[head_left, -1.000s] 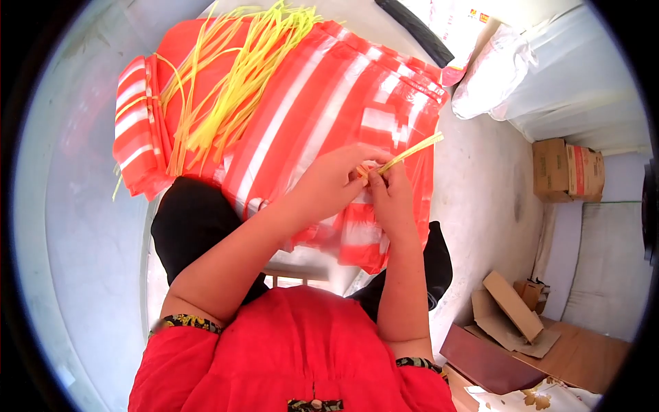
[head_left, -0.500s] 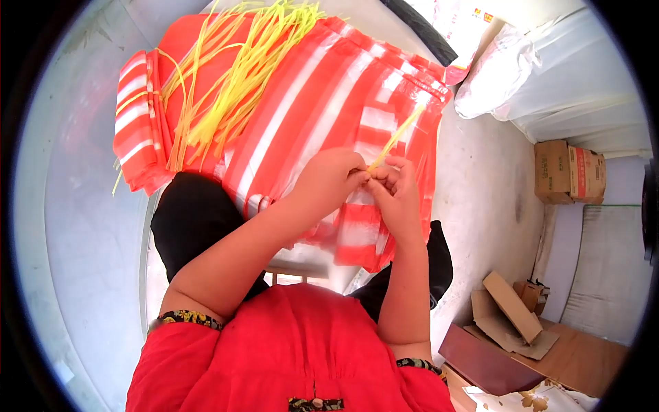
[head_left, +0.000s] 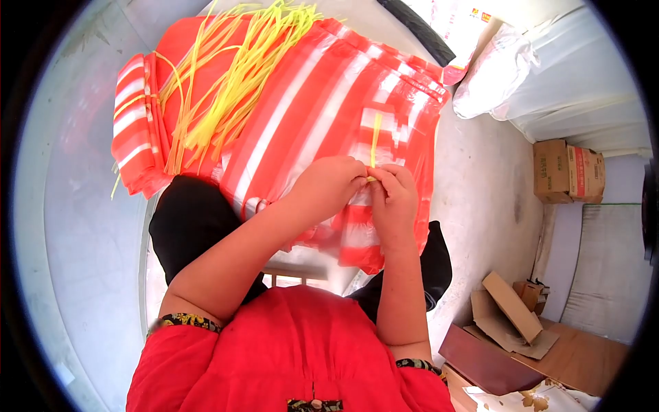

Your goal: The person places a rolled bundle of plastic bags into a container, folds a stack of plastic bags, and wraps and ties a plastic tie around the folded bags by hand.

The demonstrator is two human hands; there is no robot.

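One left hand (head_left: 335,181): pinched closed on yellow strip (head_left: 374,141)
Right hand (head_left: 397,199): likewise pinching it, frame centre
Strip bundle (head_left: 237,96): upper left

Head camera faces forward and down, apparently near the hands (head_left: 333,180).

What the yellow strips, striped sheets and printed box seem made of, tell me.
Yellow strips: probably plastic, slight sheen; flat, thin, loosely bending.
Striped sheets: likely thin plastic film, glossy; bright glints and soft creases show.
Printed box: looks like cardboard, matte; brown, stiff-sided, with straight edges.
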